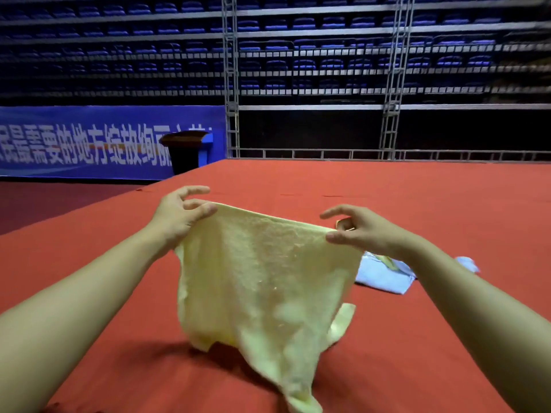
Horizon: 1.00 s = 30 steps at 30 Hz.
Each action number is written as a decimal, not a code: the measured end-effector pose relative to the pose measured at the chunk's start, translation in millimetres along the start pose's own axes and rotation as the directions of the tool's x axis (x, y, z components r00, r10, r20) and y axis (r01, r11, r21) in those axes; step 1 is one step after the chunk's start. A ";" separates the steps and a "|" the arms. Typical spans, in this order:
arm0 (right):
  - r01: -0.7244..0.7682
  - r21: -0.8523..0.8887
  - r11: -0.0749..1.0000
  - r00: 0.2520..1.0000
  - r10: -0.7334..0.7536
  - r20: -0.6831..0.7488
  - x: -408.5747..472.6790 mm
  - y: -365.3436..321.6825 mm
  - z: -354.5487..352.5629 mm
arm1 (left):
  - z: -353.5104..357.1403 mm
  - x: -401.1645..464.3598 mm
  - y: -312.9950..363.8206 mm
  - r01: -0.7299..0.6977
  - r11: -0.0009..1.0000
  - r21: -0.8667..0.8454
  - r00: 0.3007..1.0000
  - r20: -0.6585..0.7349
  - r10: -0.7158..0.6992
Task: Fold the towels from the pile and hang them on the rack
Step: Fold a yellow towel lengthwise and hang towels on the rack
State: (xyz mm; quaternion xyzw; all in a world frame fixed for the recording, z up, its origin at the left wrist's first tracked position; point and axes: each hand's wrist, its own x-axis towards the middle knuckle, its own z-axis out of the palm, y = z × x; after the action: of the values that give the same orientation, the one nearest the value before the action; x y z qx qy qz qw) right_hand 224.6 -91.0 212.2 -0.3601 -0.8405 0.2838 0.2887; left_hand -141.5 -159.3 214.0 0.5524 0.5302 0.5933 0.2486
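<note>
While hands pinch towel (top edge) — hanging.

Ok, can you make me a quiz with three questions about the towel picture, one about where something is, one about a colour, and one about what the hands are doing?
1. Where is the light blue towel?
A. on the red table, under the right arm
B. on a rack
C. on the dustbin

2. What colour is the held towel?
A. pink
B. pale yellow
C. black

3. How is it held?
A. crumpled in one fist
B. lying flat, untouched
C. pinched at its top edge by both hands

Answers:
1 A, it lies on the table.
2 B, the cloth is pale yellow.
3 C, left hand and right hand each pinch a top corner.
</note>
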 end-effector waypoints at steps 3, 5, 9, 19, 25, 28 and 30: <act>0.029 0.073 0.997 0.993 -0.021 -0.116 -26.5 18.3 19.8 | 2.6 -22.3 -16.4 0.065 0.998 0.014 0.996 0.066 -0.066; 0.060 0.152 0.987 0.984 -0.033 -0.175 -42.0 17.3 25.4 | 3.9 -37.6 -19.8 0.088 0.996 0.010 0.988 0.127 -0.088; 0.105 0.274 0.956 0.973 -0.042 -0.227 -70.4 5.7 15.2 | 0.3 -56.8 -18.3 0.114 0.993 -0.026 0.958 0.269 -0.103; -0.045 -0.140 0.989 0.999 0.041 -0.030 8.3 104.8 62.4 | 25.2 0.1 -131.1 0.246 0.954 0.171 0.937 0.208 -0.279; -0.148 -0.345 0.927 0.987 0.159 0.005 72.5 174.4 126.2 | 32.0 42.0 -229.2 0.267 0.895 0.358 0.925 0.165 -0.342; -0.175 -0.425 0.888 0.974 0.220 0.057 99.8 200.0 151.3 | 31.7 61.8 -264.6 0.252 0.869 0.426 0.927 0.150 -0.343; -0.170 -0.448 0.878 0.967 0.237 0.098 116.7 214.0 163.6 | 30.9 73.6 -283.8 0.254 0.855 0.451 0.920 0.159 -0.358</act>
State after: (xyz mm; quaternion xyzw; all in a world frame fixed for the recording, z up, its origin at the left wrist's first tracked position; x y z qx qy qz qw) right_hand 139.2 78.8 -11.6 -0.4796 -0.8593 0.1436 0.1052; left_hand -215.3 5.7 -19.0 0.5677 0.6935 0.3467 0.2766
